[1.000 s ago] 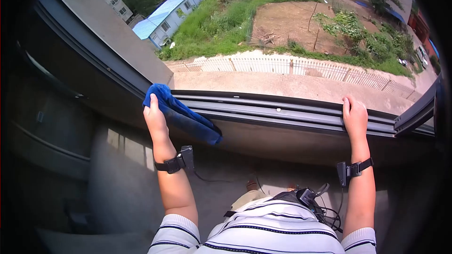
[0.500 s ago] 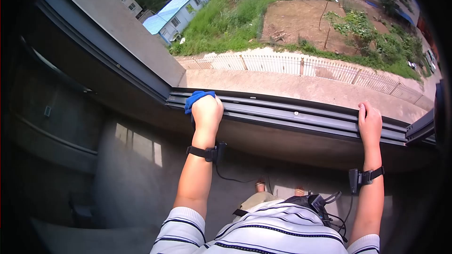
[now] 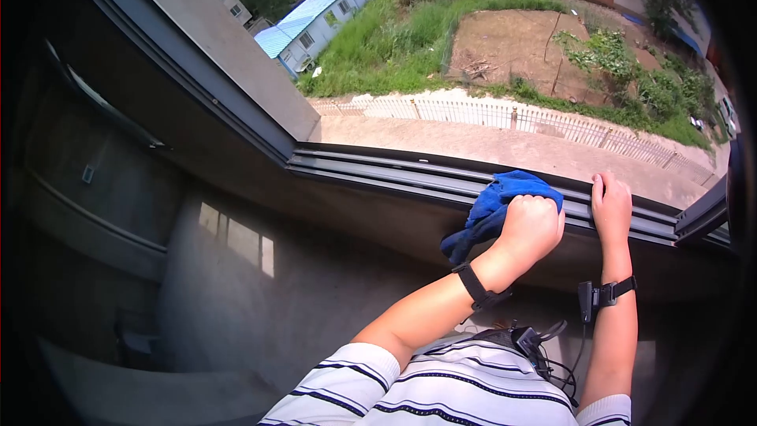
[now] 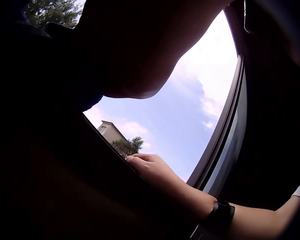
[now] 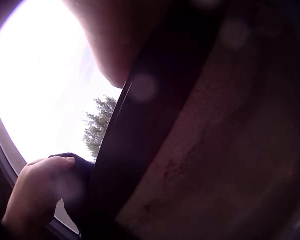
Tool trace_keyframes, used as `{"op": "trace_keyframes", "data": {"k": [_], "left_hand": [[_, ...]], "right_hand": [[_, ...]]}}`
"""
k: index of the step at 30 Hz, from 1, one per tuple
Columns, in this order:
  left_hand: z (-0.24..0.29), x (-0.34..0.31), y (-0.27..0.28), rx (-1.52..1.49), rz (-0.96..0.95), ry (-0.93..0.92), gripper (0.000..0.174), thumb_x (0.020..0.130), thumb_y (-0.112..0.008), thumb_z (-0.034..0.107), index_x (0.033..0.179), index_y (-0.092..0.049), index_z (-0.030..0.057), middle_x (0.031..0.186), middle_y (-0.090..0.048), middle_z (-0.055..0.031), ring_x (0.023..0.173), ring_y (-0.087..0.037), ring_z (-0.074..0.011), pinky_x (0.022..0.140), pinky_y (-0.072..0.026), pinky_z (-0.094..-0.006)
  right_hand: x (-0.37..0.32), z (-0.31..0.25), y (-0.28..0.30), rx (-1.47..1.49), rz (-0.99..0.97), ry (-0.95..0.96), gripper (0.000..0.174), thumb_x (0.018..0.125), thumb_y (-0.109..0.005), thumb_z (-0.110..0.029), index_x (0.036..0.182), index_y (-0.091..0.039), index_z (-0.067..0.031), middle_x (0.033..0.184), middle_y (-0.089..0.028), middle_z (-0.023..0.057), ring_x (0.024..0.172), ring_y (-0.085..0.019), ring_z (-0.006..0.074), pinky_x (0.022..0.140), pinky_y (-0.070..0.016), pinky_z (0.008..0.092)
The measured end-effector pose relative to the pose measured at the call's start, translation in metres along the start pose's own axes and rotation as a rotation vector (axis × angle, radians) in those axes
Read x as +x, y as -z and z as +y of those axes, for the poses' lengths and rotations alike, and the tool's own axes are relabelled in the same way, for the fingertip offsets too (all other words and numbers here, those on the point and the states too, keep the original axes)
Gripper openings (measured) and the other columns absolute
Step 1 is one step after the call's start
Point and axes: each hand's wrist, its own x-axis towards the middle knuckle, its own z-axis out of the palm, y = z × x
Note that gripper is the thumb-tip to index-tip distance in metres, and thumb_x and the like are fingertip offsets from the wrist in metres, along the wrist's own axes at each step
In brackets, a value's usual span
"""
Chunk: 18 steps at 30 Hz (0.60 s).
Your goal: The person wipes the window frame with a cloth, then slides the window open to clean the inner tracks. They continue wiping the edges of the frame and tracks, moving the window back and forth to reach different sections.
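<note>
My left hand grips a bunched blue cloth against the grey metal window track. The cloth's loose end hangs down over the inner edge of the sill, and the hand's knuckles face up. A short way to the right, my right hand holds onto the same window frame, its fingers bent over the outer rail. In the left wrist view that right hand shows at the frame's edge against the sky. The right wrist view has the left hand with the cloth, dark in shadow.
An upright frame post rises at the left end of the track, and a sash edge stands at the right end. Outside lie a ledge and a white fence. Cables hang at the person's waist.
My left hand has swept the cloth rightward along the track, from its left corner to close beside the right hand. The right hand has stayed at its place on the frame.
</note>
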Motion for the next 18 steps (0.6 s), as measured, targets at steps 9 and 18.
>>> {"op": "trace_keyframes", "data": {"k": [9, 18], "left_hand": [[0.028, 0.005, -0.023, -0.148, -0.154, -0.164, 0.017, 0.080, -0.065, 0.017, 0.070, -0.064, 0.0026, 0.068, -0.063, -0.0154, 0.066, -0.064, -0.0307, 0.067, -0.0498, -0.0411], [-0.153, -0.036, 0.118, 0.288, -0.231, 0.181, 0.022, 0.088, -0.055, 0.007, 0.105, -0.067, 0.0135, 0.089, -0.067, -0.0148, 0.083, -0.064, -0.0347, 0.074, -0.0518, -0.0434]], "right_hand": [[0.001, 0.006, -0.002, 0.037, -0.006, -0.033, 0.019, 0.093, -0.056, -0.018, 0.087, -0.065, -0.0025, 0.080, -0.065, 0.0195, 0.080, -0.060, 0.0409, 0.075, -0.0466, 0.0483], [0.000, 0.007, -0.001, 0.056, -0.005, -0.025, 0.018, 0.091, -0.057, -0.016, 0.085, -0.065, -0.0021, 0.081, -0.066, 0.0178, 0.080, -0.061, 0.0378, 0.077, -0.0464, 0.0453]]}}
